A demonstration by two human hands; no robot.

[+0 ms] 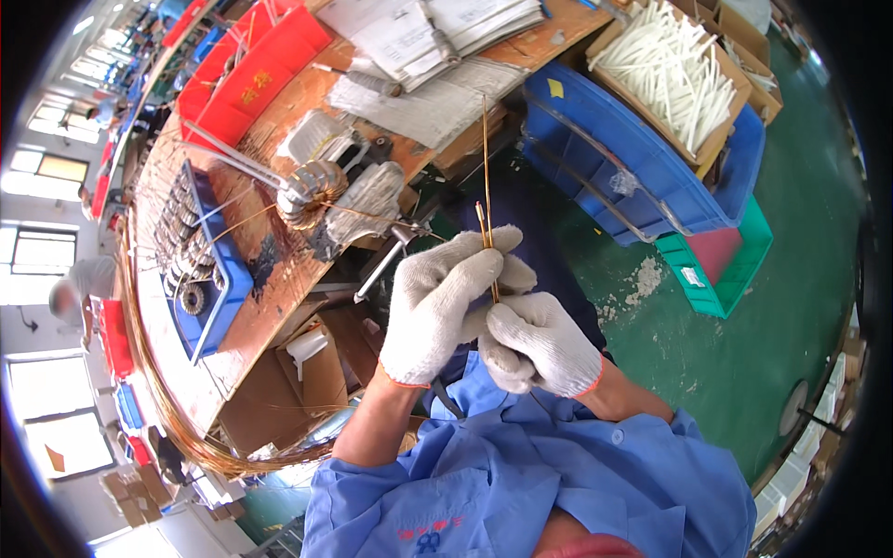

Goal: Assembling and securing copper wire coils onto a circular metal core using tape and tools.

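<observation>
Both of my hands wear white knit gloves with orange cuffs. My left hand [437,302] is closed, its thumb and fingers pinching thin copper wires [486,167] that stick up above the glove, one much longer than the others. Just below and to the right, my right hand [544,342] pinches the lower part of the same wires, their ends hidden in the glove. To the left, a metal stator [314,186] wound with copper wire sits in a fixture at the bench edge. Copper leads run from it toward my left hand; I cannot tell whether they join the held wires.
On the wooden bench [288,260] are a blue tray [228,284] of metal cores, a red bin [246,84], papers [437,37] and a screwdriver [363,80]. At right, a blue crate [595,158] supports a carton of white tubes [665,70], beside a green bin [752,256]. A person stands far left.
</observation>
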